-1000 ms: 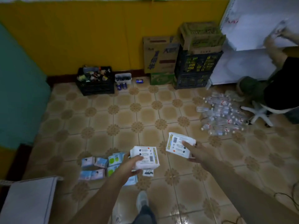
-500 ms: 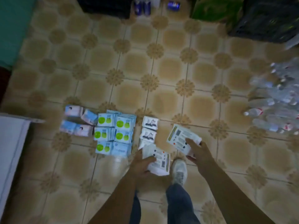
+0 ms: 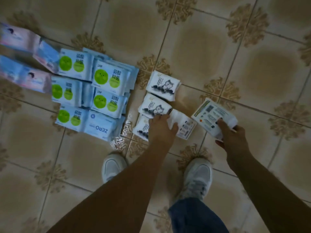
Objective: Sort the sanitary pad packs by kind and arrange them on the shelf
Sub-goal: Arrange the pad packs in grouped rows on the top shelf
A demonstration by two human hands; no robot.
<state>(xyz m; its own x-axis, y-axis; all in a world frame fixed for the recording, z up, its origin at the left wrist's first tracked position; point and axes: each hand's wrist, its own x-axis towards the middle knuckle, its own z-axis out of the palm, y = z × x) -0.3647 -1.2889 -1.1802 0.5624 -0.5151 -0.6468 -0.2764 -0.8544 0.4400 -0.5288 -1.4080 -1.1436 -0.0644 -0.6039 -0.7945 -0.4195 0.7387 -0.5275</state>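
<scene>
On the tiled floor lie sorted sanitary pad packs. My left hand point(image 3: 159, 128) grips a white pack point(image 3: 183, 125), printed back up, low beside a column of white packs with a grey cat drawing point(image 3: 162, 85). A second white pack point(image 3: 212, 116) is held just above the floor by my right hand point(image 3: 230, 137), to the right of that column. Several light-blue packs with green circles point(image 3: 107, 79) lie in a block at the left. Pink and blue packs point(image 3: 25, 39) sit at the far left edge.
My two white shoes point(image 3: 113, 167) stand on the floor just below the packs, one trouser leg point(image 3: 196, 217) under my right arm. Beige patterned tiles point(image 3: 235, 56) stretch out to the right and above the packs.
My view has dropped from the room to straight down at the floor. Both hands, each with a white pack, have come down close to the column of cat packs.
</scene>
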